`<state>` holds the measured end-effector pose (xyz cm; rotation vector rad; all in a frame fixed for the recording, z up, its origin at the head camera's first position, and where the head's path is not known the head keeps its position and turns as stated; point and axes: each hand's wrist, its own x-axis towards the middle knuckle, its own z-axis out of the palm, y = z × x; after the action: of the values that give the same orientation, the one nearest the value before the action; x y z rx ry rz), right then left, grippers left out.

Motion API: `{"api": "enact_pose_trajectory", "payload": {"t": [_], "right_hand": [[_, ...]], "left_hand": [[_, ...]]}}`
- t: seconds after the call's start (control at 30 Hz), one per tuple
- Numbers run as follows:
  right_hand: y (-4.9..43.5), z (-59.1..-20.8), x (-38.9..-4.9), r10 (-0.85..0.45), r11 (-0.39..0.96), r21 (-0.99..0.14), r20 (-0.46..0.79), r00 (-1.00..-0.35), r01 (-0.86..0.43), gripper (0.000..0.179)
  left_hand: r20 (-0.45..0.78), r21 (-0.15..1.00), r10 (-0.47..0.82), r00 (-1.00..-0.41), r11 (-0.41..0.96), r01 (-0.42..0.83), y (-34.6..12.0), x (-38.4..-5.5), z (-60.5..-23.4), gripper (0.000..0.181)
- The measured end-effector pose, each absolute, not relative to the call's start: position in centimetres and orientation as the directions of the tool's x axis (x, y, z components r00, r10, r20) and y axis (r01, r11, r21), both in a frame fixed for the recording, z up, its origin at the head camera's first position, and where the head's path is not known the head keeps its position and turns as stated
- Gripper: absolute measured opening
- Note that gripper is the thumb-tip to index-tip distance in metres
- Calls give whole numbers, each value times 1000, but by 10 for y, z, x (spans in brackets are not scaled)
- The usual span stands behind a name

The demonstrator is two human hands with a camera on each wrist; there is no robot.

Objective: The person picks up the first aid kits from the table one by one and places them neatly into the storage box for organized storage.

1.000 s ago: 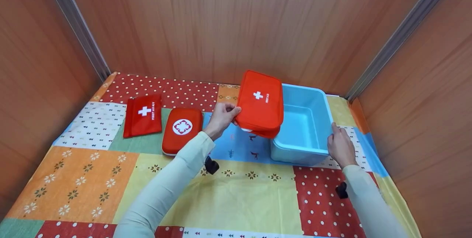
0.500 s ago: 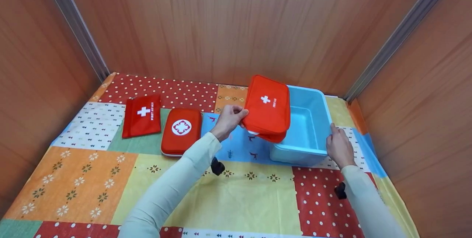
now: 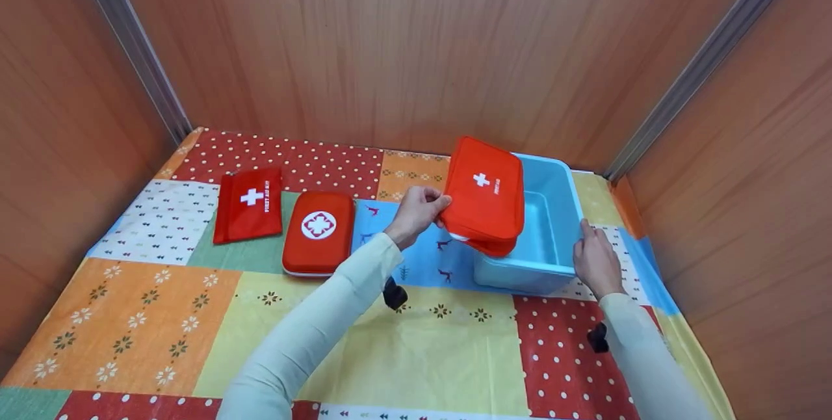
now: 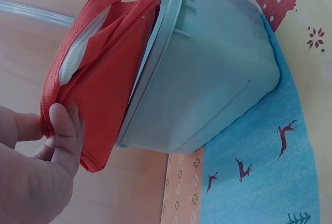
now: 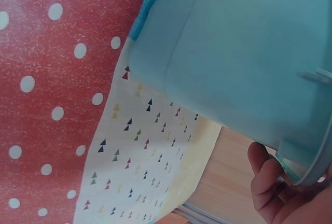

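My left hand pinches the left edge of a red first aid bag between thumb and fingers. The bag hangs tilted over the left side of a light blue plastic bin. In the left wrist view, the bag's white zipper shows, and its far side lies close along the bin's rim. On the bin's right side, my right hand grips the rim. The right wrist view has that hand's fingers curled at the rim. Part of the bin's inside is hidden behind the bag.
A flat red first aid pouch lies at the left. Beside it is a red hard-shell case with a round white emblem. A patchwork tablecloth covers the table, and wood-grain panels rise at the back and sides.
My left hand has carried the red first aid bag rightward and slightly down, so it covers more of the bin. The right hand stays on the rim.
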<state>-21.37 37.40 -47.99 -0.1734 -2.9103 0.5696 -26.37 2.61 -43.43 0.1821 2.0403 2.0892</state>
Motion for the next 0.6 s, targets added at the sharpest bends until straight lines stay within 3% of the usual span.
{"api": "enact_pose_trajectory", "payload": {"t": [0.6], "right_hand": [[374,-478,-215,159,910,-401,111,-981,102,54]], "left_hand": [[-105,994,277,-955,26,-102,60,-263,-427,15]]}}
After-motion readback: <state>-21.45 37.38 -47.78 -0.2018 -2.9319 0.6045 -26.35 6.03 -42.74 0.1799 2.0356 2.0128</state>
